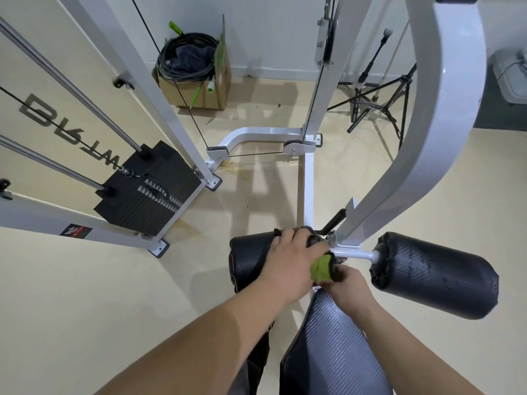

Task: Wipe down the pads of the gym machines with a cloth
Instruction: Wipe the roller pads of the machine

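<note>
Person stands over the seat end of a white cable machine, both arms reaching down toward the knee-roller bar. Left hand lies flat, fingers spread, on the inner end of the left roller pad — pressing or steadying it, not gripping anything I can make out. Right hand is closed around a bunched green cloth, which sits at the centre of the bar, right between the two hands and just above the nose of the seat pad. From the cloth, the left roller runs off toward nine o'clock, the right roller pad toward three o'clock, the seat back toward six. The cloth looks to be touching the hub hardware or the roller's inner end face; which of the two I cannot tell. Progress, as a judgement only: mid-task on this machine. The right roller shows pale specks and scuffs on its upper face — dirt or wear, hard to say — and the cloth is well apart from it, so it likely awaits its wipe. The seat pad carries no streak or damp sheen either way. Weight stack sits at ten o'clock, a cardboard box of cables at twelve by the wall, a tripod near one o'clock. No other machine's pads are in sight.
</note>
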`<state>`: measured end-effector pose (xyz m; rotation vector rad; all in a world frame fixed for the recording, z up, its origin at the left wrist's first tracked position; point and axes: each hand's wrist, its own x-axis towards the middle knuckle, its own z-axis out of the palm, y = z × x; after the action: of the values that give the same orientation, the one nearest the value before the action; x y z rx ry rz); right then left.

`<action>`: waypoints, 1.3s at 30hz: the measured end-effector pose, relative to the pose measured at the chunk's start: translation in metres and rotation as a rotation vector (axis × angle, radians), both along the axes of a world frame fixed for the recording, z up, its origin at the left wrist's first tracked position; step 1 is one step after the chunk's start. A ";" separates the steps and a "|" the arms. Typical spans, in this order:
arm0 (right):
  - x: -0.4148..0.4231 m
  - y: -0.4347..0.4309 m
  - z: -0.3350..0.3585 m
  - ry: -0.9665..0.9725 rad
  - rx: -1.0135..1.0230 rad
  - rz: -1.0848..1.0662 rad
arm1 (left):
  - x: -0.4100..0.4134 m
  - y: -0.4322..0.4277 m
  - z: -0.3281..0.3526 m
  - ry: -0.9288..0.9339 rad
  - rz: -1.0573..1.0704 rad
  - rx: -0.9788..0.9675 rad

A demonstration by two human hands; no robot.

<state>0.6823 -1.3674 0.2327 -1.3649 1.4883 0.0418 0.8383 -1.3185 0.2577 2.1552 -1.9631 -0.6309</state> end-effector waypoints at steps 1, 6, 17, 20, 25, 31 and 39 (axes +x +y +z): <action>-0.002 0.001 -0.001 -0.010 0.007 -0.012 | 0.014 0.010 -0.002 -0.018 -0.031 -0.012; -0.001 -0.005 -0.003 -0.007 0.056 0.022 | 0.088 0.055 -0.003 -0.019 0.426 0.017; -0.009 -0.001 -0.010 -0.221 0.107 -0.154 | -0.031 -0.035 0.000 0.074 0.078 0.076; -0.025 0.003 -0.013 -0.271 0.299 -0.153 | -0.033 -0.036 -0.004 0.069 -0.129 0.052; -0.024 0.003 -0.010 -0.418 0.487 -0.332 | 0.021 0.027 -0.016 -0.035 -0.077 -0.089; -0.019 -0.002 -0.006 -0.343 0.411 -0.163 | 0.030 0.011 0.001 -0.092 0.426 0.029; -0.026 -0.011 0.007 -0.210 0.459 -0.074 | -0.007 0.010 -0.010 -0.098 -0.179 -0.085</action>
<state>0.6566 -1.3782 0.2398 -0.9140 1.2552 0.1766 0.8317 -1.3084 0.2475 2.0125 -2.2089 -0.4651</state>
